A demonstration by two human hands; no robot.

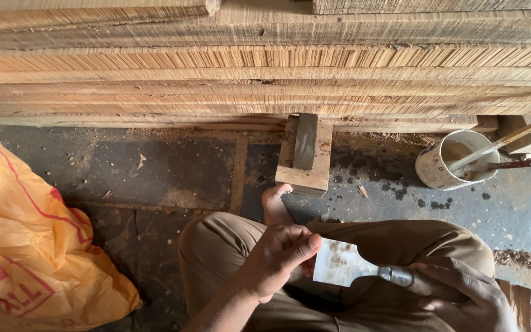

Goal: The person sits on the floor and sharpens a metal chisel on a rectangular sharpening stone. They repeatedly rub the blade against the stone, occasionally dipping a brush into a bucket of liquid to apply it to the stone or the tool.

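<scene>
We see a scraper blade (341, 263), pale grey with brown specks. Trousers (401, 243) khaki-brown. Left sack (26, 240) orange, red print. Far boards (265, 61) tan, finely striped. Right cup (444, 161) off-white, stained. Floor (155, 166) dark grey.

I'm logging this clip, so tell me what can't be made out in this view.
- Scraper blade: its left edge is covered by the left hand.
- Scraper handle: wrapped by the right hand, which the bottom edge cuts off.
- White cup: contents too dim to identify.
- Orange sack: cut off by the left edge.
</scene>
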